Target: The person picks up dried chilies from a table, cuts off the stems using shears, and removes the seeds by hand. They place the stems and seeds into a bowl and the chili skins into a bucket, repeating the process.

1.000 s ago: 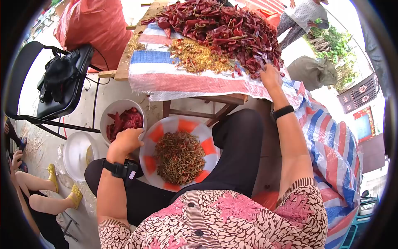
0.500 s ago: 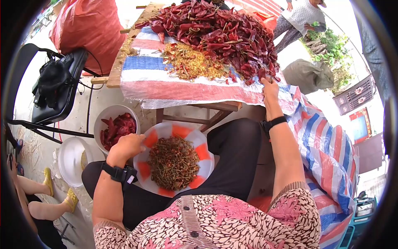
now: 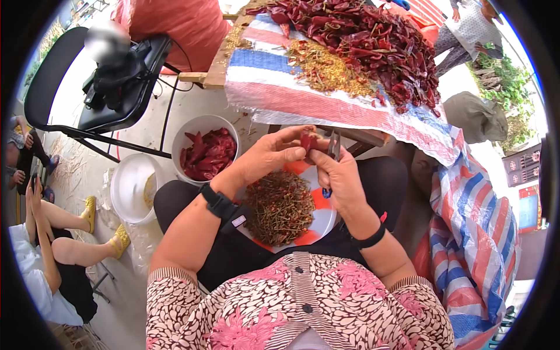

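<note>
My left hand (image 3: 274, 156) pinches a dried red chili pepper (image 3: 307, 140) above the bowl. Close beside it, my right hand (image 3: 343, 178) is closed round a pair of scissors (image 3: 333, 146); the metal blades point up and a bit of blue handle shows below. The fingertips of both hands nearly meet at the pepper. Beneath them, an orange-and-white bowl (image 3: 322, 220) rests on my lap, full of cut chili stems (image 3: 280, 210). A big heap of dried red chilies (image 3: 361, 46) covers the table, with yellow seeds and scraps (image 3: 326, 69) at its near side.
A white bucket (image 3: 234, 131) of red chilies stands at left, beside a white tub (image 3: 119, 195). A black folding chair (image 3: 125, 119) holds a black bag. A striped woven sheet (image 3: 315, 111) drapes the table and hangs at right. People are at far left and upper right.
My right hand has left the chili heap and come in over the bowl, now with scissors visible. My left hand has risen from the bowl's rim to meet it. The view has shifted left.
</note>
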The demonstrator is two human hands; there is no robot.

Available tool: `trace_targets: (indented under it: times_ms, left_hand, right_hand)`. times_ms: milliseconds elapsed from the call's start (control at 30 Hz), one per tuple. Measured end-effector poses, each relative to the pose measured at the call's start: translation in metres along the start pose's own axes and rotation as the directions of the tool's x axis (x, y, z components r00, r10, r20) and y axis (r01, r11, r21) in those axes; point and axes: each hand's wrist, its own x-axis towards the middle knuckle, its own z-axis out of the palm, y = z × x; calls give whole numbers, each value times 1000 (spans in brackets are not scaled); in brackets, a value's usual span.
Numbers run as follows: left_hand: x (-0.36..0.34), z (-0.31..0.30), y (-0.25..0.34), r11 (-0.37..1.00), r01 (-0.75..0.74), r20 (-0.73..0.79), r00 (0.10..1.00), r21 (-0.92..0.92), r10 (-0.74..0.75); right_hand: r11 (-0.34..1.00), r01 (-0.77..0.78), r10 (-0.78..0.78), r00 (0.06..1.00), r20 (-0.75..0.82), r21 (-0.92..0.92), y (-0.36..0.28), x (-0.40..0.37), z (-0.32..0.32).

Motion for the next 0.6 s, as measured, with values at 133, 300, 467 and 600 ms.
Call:
trace_targets:
  times_ms: [133, 300, 467, 600]
  left_hand:
    - [-4, 2, 4, 999, -46, -30, 999, -29, 45]
    - [-13, -8, 5, 996, -79, -48, 996, -49, 77]
    - [-18, -8, 0, 999, -2, -32, 999, -51, 0]
    - [-22, -9, -6, 984, 47, 13, 999, -171, -46]
  right_hand:
    - [995, 96, -96, 995, -22, -17, 18, -5, 21]
    - [858, 422, -465, 881, -92, -294, 22, -9, 25]
    - [633, 561, -599, 791, 121, -533, 10, 2, 21]
    - [492, 625, -676, 713, 187, -606, 10, 5, 24]
